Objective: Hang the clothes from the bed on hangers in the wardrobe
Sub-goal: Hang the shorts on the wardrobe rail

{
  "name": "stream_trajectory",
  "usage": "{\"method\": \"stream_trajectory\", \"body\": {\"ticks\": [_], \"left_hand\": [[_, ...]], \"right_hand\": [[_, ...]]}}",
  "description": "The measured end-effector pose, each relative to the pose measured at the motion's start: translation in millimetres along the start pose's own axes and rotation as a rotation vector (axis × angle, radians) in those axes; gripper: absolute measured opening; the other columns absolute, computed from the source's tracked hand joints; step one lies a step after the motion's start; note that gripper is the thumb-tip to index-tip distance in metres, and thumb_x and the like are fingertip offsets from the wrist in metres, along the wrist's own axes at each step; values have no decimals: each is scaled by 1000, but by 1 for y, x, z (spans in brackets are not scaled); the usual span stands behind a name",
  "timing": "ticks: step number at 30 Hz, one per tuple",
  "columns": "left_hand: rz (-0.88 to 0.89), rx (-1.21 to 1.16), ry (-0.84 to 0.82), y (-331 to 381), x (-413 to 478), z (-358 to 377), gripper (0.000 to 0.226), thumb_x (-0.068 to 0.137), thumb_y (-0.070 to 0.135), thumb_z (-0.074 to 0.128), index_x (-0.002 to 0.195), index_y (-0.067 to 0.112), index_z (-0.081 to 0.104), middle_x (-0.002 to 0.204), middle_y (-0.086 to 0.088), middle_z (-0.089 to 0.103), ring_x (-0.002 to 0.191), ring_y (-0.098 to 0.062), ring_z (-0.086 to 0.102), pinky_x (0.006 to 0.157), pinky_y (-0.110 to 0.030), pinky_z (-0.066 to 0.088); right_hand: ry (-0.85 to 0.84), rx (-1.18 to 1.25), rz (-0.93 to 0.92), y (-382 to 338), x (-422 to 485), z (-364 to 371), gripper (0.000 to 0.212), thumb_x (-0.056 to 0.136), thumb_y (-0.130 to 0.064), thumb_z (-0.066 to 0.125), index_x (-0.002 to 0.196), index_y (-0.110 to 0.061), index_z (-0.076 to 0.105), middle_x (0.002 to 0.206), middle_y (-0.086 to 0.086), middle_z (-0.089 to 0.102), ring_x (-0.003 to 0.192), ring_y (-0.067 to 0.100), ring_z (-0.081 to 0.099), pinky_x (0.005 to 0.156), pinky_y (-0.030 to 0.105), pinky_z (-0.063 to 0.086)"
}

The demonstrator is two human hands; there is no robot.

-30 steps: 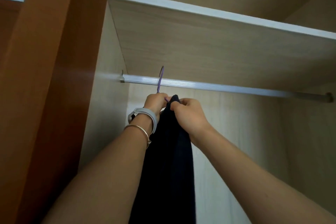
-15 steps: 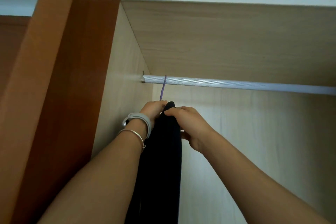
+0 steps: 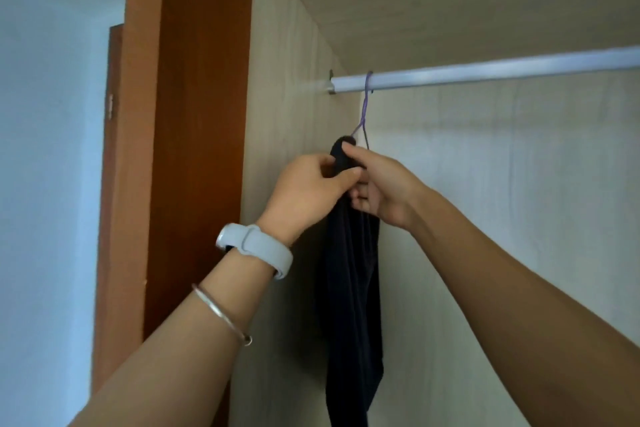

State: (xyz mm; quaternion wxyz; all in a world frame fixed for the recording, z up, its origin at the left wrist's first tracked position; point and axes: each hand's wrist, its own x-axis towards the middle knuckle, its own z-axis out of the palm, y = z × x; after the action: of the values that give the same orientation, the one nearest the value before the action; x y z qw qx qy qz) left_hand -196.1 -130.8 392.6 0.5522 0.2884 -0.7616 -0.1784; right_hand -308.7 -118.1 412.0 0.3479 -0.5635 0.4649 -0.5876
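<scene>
Up at the rod [image 3: 485, 71], a purple hanger [image 3: 364, 107] is hooked near the left wall; its dark garment [image 3: 351, 288] is pinched at the top by left hand [image 3: 311, 191] and right hand [image 3: 384, 184].

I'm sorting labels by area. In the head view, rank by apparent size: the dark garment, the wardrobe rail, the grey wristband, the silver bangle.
1. dark garment
2. wardrobe rail
3. grey wristband
4. silver bangle
Wristband and bangle sit nearer the camera, so this holds for apparent size only.
</scene>
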Motion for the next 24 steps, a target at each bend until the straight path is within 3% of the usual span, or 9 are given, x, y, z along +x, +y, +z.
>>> {"method": "stream_trajectory", "body": {"ticks": [2, 4, 6, 8, 11, 13, 16, 20, 24], "left_hand": [[66, 231, 78, 1, -4, -1, 24, 89, 24, 54, 101, 8, 66, 76, 1, 63, 70, -11, 57, 51, -7, 34], [89, 354, 119, 3, -4, -1, 20, 92, 16, 47, 88, 6, 64, 61, -1, 51, 55, -12, 46, 47, -14, 33], [81, 373, 155, 6, -4, -3, 22, 93, 14, 44, 84, 5, 62, 64, -5, 50, 63, -16, 47, 48, -20, 29], [72, 330, 170, 8, -11, -4, 21, 93, 14, 44, 91, 4, 63, 73, -6, 58, 72, -16, 53, 47, -17, 29], [33, 269, 115, -1, -39, -4, 24, 90, 14, 51, 112, 10, 61, 100, -6, 66, 90, -17, 61, 70, -22, 47], [-7, 255, 79, -19, -72, 1, 30, 88, 14, 56, 118, 13, 59, 105, 2, 64, 95, -11, 60, 78, -15, 50], [-91, 311, 95, -60, -137, 14, 28, 85, 12, 61, 113, 12, 62, 96, 11, 58, 87, -2, 56, 60, 10, 35], [-283, 312, 50, -112, -217, 35, 17, 87, 14, 59, 100, 8, 68, 89, 0, 71, 68, -2, 59, 58, 3, 39], [-472, 364, -72, -151, -283, 48, 15, 89, 16, 55, 92, 5, 64, 72, 3, 60, 55, -4, 49, 52, -8, 37]], "right_hand": [[-24, 18, 0, 1, -4, 0, 24, 91, -36, 51, 77, -17, 55, 65, -1, 52, 49, 8, 37, 47, 18, 33], [-32, 25, -7, 2, -8, 1, 24, 90, -36, 52, 78, -16, 55, 70, -1, 53, 50, 8, 37, 49, 18, 33], [-27, 9, -31, 4, -12, 1, 21, 90, -36, 53, 91, -15, 57, 74, -2, 54, 49, 7, 39, 47, 17, 36], [-10, -47, -79, 10, -18, 2, 38, 89, -35, 55, 122, -18, 50, 81, -2, 59, 49, 6, 45, 45, 17, 40], [29, -216, -185, 37, -35, 1, 58, 89, -35, 55, 141, -26, 31, 91, -6, 61, 64, 6, 54, 60, 19, 48], [53, -269, -264, 71, -52, 2, 56, 90, -37, 53, 141, -29, 31, 99, -11, 60, 84, 5, 58, 80, 22, 48], [14, -252, -238, 145, -85, 7, 52, 88, -36, 56, 137, -32, 39, 117, -11, 55, 100, 6, 56, 91, 22, 44], [-63, -269, -40, 242, -136, 14, 46, 87, -30, 58, 132, -29, 46, 115, -15, 53, 107, 3, 52, 92, 20, 39], [-203, -357, 166, 311, -176, 23, 31, 90, -22, 56, 120, -18, 59, 112, -6, 60, 104, 8, 57, 90, 17, 44]]}}
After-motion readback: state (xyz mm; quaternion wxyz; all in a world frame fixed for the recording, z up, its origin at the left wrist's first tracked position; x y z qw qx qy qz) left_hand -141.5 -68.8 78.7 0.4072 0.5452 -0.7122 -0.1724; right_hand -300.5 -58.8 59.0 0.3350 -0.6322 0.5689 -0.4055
